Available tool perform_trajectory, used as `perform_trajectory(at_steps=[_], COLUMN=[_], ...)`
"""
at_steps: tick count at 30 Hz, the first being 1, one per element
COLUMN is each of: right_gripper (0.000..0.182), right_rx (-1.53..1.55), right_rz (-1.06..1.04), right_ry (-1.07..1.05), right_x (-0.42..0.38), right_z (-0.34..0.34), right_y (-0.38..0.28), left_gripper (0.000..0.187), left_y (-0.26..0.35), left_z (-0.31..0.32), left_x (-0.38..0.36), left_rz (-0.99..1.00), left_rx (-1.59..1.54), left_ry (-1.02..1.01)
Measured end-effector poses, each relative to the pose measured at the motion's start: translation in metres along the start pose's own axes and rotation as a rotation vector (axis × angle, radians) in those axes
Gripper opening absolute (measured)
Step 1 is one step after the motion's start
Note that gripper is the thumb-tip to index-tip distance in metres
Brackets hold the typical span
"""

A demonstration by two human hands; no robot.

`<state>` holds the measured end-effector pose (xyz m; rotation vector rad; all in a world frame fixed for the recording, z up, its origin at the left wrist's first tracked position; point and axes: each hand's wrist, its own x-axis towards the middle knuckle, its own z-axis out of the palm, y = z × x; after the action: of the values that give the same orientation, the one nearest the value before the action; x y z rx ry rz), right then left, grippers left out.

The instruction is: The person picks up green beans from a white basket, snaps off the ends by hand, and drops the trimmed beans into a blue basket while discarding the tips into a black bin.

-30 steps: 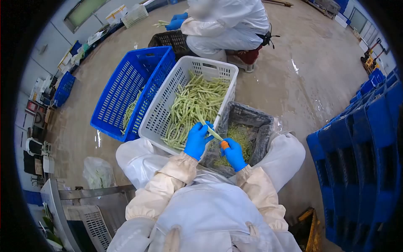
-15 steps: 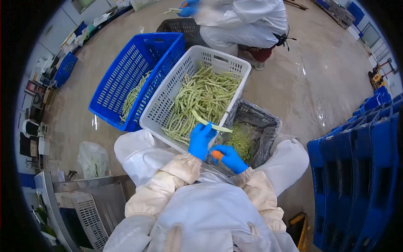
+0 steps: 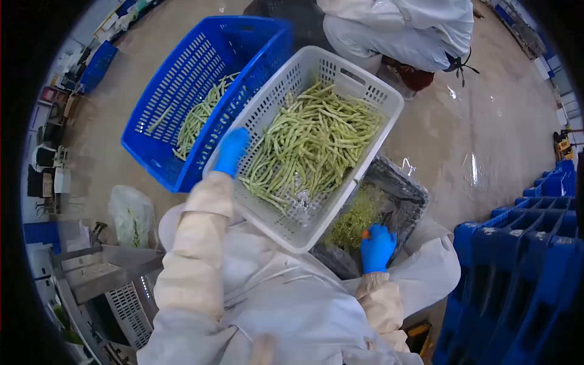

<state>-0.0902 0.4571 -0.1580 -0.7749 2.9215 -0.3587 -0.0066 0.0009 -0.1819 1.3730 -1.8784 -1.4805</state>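
Beans [image 3: 316, 143] lie in a white crate [image 3: 368, 91] between blue crate [image 3: 176, 85] and bin [image 3: 415, 196].

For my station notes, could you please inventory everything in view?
Blue crate: one, blue, upper left
White crate: one, white, centre
Long beans: many, green, both crates
Lined bin: one, dark, lower centre
Trimmings: heap, green, lined bin
Far crate: one, dark, top
Bag: one, translucent, left
Metal frame: one, grey, lower left
Pallets: several, blue, right
Far clutter: uncounted, mixed, edges
Co-worker: one, white clothing, top
Orange item: one, orange, right hand
Left hand: one, blue-gloved, white crate's rim
Right hand: one, blue-gloved, lined bin
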Motion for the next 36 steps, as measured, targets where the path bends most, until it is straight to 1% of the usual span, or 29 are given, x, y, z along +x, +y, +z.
perform_trajectory(at_steps=[1,2,4,5,6,7,8,9,11,12,13,15,16,17,19,20,21,22,23,24,25,27,28,29,31,32,34,35,36], right_gripper=[0.017,0.017,0.023,0.023,0.025,0.027,0.027,0.027,0.027,0.027,0.027,0.028,0.028,0.028,0.028,0.026,0.025,0.025,0.025,0.024,0.024,0.021,0.024,0.024,0.028,0.028,0.027,0.027,0.025], right_rx=[0.001,-0.013,0.110,0.095,0.239,0.381,0.366,0.383,0.397,0.410,0.423,0.434,0.442,0.453,0.453,0.446,0.441,0.450,0.525,0.602,0.618,0.805,0.785,0.795,1.129,1.138,1.468,1.478,1.514], right_rz=[-0.023,-0.018,0.003,0.006,0.029,0.055,0.063,0.042,0.024,0.034,0.043,0.018,0.035,0.054,0.050,0.038,0.025,0.024,0.031,0.038,0.036,0.085,0.051,0.060,0.085,0.096,0.129,0.128,0.093], right_ry=[-0.028,-0.035,-0.086,-0.085,-0.138,-0.190,-0.188,-0.197,-0.206,-0.262,-0.314,-0.283,-0.335,-0.388,-0.383,-0.375,-0.366,-0.361,-0.294,-0.225,-0.216,-0.112,-0.076,-0.065,-0.069,-0.055,-0.108,-0.096,-0.127], right_x=[0.001,0.002,0.005,0.008,0.009,0.009,0.009,0.008,0.006,0.006,0.006,0.006,0.005,0.004,0.002,0.002,0.003,0.003,0.004,0.006,0.008,0.009,0.006,0.006,0.007,0.007,0.005,0.003,0.000], right_z=[0.003,0.005,0.008,0.008,0.008,0.009,0.012,0.016,0.021,0.023,0.024,0.021,0.020,0.020,0.017,0.016,0.013,0.011,0.009,0.007,0.002,-0.009,-0.002,-0.002,-0.007,-0.013,-0.026,-0.029,-0.032], right_y=[-0.001,-0.004,-0.011,-0.013,-0.015,-0.016,-0.016,-0.016,-0.016,-0.016,-0.018,-0.022,-0.023,-0.023,-0.023,-0.024,-0.025,-0.026,-0.027,-0.029,-0.032,-0.036,-0.031,-0.031,-0.031,-0.033,-0.038,-0.036,-0.034], left_gripper=[0.028,0.027,0.028,0.028,0.030,0.033,0.037,0.037,0.032,0.032,0.032,0.034,0.034,0.034,0.032,0.027,0.027,0.025,0.023,0.020,0.020,0.020,0.020,0.020,0.022,0.022,0.022,0.022,0.021], left_y=[-0.029,-0.051,-0.093,-0.120,-0.149,-0.153,-0.156,-0.155,-0.152,-0.149,-0.145,-0.139,-0.146,-0.152,-0.158,-0.160,-0.152,-0.144,-0.135,-0.103,-0.081,-0.042,-0.011,0.017,0.063,0.077,0.094,0.098,0.101], left_z=[0.041,0.068,0.114,0.133,0.153,0.167,0.175,0.184,0.195,0.196,0.197,0.196,0.197,0.197,0.192,0.186,0.181,0.172,0.161,0.149,0.141,0.129,0.124,0.121,0.119,0.120,0.122,0.123,0.123], left_x=[-0.003,-0.008,-0.002,0.001,0.003,0.002,0.008,0.009,0.006,0.006,0.005,0.000,0.000,-0.001,-0.007,-0.009,-0.014,-0.018,-0.021,-0.031,-0.039,-0.055,-0.070,-0.090,-0.132,-0.150,-0.185,-0.199,-0.211], left_rz=[0.321,0.213,0.167,0.167,0.208,0.246,0.089,0.088,0.137,0.117,0.123,0.104,0.160,0.169,0.284,0.320,0.326,0.265,0.207,0.198,0.211,0.694,0.802,0.816,1.025,1.039,1.220,1.231,1.254], left_rx=[0.429,0.318,0.602,0.589,0.589,0.586,0.671,0.660,0.777,0.775,0.770,0.860,0.833,0.830,0.929,0.860,0.865,0.785,0.705,0.686,0.698,0.418,0.445,0.452,0.542,0.548,0.534,0.540,0.544], left_ry=[-0.052,-0.317,-0.496,-0.503,-0.359,-0.216,-0.296,-0.308,-0.021,0.039,0.035,-0.077,-0.044,-0.048,-0.089,-0.117,-0.117,-0.124,-0.128,-0.125,-0.118,0.030,-0.036,-0.045,-0.338,-0.351,-0.523,-0.527,-0.557])
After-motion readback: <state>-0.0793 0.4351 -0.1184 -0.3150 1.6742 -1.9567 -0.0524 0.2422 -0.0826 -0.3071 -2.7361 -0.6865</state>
